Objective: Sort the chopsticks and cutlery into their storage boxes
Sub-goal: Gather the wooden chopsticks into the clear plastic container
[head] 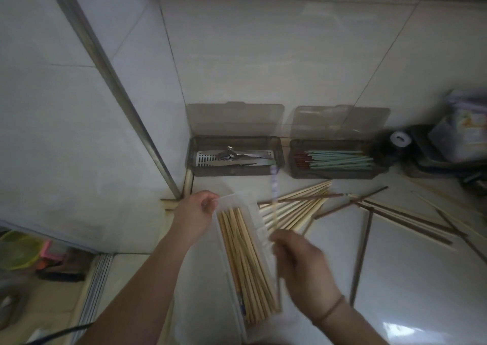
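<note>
Left hand [196,214] pinches the clear box [259,235] rim. Right hand [300,261], blurry, grips a light stick [274,212] w/ curled fingers, btwn hands the box's full of chopsticks [245,263].

Pale tan bamboo chopsticks [245,265] fill the clear, milky plastic box [259,228]. Beyond that box, a smoky grey translucent box [234,170] holds silver cutlery [232,156]; the other smoky grey box [334,173] holds mint-green chopsticks [340,160] and dark red-brown ones [300,160]. The surface [395,278] is glossy white.

No text, brand or number is readable; the printed container [467,123] at far right is too blurred.
</note>
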`<state>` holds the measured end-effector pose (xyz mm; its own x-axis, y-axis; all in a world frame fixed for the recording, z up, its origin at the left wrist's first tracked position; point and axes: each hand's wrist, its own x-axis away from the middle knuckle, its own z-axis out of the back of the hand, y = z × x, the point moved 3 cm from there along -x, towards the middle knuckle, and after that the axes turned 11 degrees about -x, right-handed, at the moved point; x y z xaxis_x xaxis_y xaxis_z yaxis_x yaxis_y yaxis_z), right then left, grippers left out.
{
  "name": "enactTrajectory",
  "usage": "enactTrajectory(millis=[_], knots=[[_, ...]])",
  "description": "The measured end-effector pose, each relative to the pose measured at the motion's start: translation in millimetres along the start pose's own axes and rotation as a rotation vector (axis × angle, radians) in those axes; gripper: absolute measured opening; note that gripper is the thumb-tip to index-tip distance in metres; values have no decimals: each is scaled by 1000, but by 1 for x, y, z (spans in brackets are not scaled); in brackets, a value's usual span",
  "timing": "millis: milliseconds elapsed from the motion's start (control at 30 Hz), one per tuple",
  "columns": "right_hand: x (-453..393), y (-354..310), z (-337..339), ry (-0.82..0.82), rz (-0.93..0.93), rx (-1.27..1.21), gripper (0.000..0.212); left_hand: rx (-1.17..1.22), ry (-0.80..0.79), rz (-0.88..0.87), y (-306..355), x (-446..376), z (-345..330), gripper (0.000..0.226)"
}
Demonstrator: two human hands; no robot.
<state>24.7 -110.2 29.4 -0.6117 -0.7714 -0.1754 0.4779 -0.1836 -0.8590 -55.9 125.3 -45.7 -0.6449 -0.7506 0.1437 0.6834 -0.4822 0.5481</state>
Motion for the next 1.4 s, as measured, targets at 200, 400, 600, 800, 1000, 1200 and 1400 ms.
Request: enactTrajectory(millis=[200, 400, 600, 800, 1000, 1200, 1400], knots=[[-12, 27, -85, -678, -382, 487, 33, 24, 12, 0, 1, 0, 2, 13], [-3, 28, -88, -649, -300, 560, 28, 23, 2, 19, 1, -1, 2, 14], [-14, 52, -9, 52, -348, 348, 11, 54, -7, 18, 0, -1, 0, 13], [-4, 112, 3, -158, -776, 511, 39, 34, -4, 9, -1, -1, -1, 13], [2, 107, -5, -234, -804, 622, 33, 21, -10, 7, -1, -1, 0, 13], [27, 99, 7, -328, -868, 527, 28, 43, -6, 10, -1, -2, 0, 13], [30, 67, 33, -381, -713, 577, 28, 53, -11, 16, 0, -1, 0, 12]])
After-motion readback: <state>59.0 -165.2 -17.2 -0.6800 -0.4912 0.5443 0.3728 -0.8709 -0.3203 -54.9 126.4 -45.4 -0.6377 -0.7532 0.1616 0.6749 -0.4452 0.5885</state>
